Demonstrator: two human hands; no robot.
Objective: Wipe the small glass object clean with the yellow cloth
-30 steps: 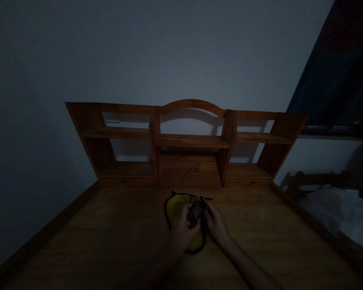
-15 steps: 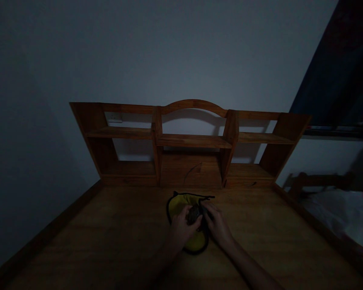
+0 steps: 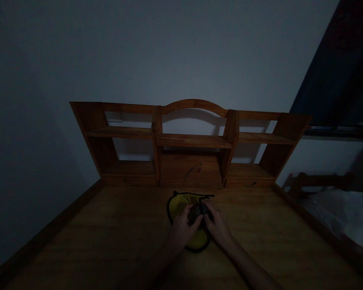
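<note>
A yellow cloth-like piece with a black border (image 3: pixel 177 204) lies on the wooden desktop. Above it, my left hand (image 3: pixel 182 228) curls its fingers and thumb around a small dark, glossy object (image 3: pixel 194 214); dim light hides its exact kind. Close against that object's right side is my right hand (image 3: pixel 218 225), its thumb and fingers pinched on a dark part (image 3: pixel 203 208). Whether this part belongs to the same object or to the black-edged cloth I cannot tell. Both hands partly cover the cloth's middle.
A wooden shelf unit (image 3: pixel 194 141) stands along the desk's back edge against the wall. Raised wooden rims (image 3: pixel 305 213) border the desktop (image 3: pixel 115 241). Off to the right are a dark curtain (image 3: pixel 339 80) and pale crumpled fabric (image 3: pixel 341 213).
Both hands stay over the cloth with only slight finger shifts. The right fingers sit slightly closer around the dark part, and the cloth's lower edge has shifted a little upward and right.
</note>
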